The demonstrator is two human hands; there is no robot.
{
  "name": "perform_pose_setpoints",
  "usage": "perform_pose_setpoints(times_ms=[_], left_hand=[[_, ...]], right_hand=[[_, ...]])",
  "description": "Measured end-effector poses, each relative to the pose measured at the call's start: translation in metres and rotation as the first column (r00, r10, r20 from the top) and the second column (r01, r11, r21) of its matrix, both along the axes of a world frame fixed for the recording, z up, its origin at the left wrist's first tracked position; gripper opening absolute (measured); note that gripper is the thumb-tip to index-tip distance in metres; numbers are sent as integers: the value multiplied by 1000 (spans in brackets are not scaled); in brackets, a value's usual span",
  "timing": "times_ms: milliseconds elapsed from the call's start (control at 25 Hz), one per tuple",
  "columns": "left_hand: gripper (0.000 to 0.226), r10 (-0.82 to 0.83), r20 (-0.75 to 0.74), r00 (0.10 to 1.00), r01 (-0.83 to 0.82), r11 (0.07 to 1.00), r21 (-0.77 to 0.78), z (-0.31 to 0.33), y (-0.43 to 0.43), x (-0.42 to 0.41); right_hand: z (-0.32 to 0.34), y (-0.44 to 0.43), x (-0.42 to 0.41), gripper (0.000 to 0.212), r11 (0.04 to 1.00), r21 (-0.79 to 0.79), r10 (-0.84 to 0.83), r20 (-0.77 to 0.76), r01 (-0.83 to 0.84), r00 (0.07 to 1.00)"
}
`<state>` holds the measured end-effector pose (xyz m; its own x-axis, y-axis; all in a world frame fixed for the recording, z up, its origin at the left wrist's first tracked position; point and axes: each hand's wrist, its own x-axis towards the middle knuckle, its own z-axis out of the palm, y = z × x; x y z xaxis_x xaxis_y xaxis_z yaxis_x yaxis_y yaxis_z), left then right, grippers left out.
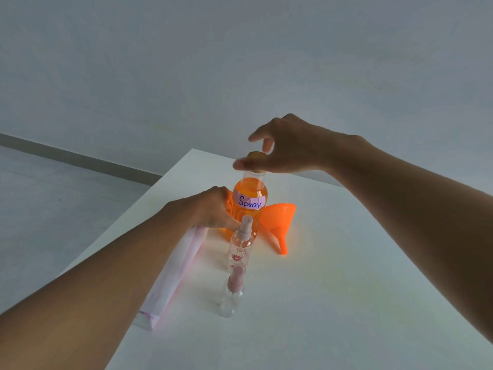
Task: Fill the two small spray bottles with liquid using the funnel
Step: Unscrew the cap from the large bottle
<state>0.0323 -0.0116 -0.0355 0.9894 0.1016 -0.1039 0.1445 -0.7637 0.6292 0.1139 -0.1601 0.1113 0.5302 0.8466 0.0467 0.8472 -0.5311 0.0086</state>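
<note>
White table, pale wall, grey floor; left fingers wrap orange bottle, right fingers pinch cap.

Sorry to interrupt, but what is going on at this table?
A person's left hand grips the large bottle of orange liquid while the right hand pinches its cap. The funnel lies on its side on the table beside it. The far spray bottle and near spray bottle stand in front, pump tops on, looking empty.
</note>
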Motion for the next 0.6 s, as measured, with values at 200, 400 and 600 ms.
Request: perform_pose_setpoints(times_ms=[200,400,600], left_hand=[[33,29,-1,1000,-29,999,37,-3,2,2],[26,8,-5,1000,-8,1000,18,0,-1,1],[31,2,-10,1000,-2,999,41,0,-2,0]], right_hand=[[2,2,-10,33,995,-30,94,37,-93,995],[14,-6,-10,43,975,-19,222,23,-221,975],[1,-15,-11,45,977,133,171,-45,-164,984]])
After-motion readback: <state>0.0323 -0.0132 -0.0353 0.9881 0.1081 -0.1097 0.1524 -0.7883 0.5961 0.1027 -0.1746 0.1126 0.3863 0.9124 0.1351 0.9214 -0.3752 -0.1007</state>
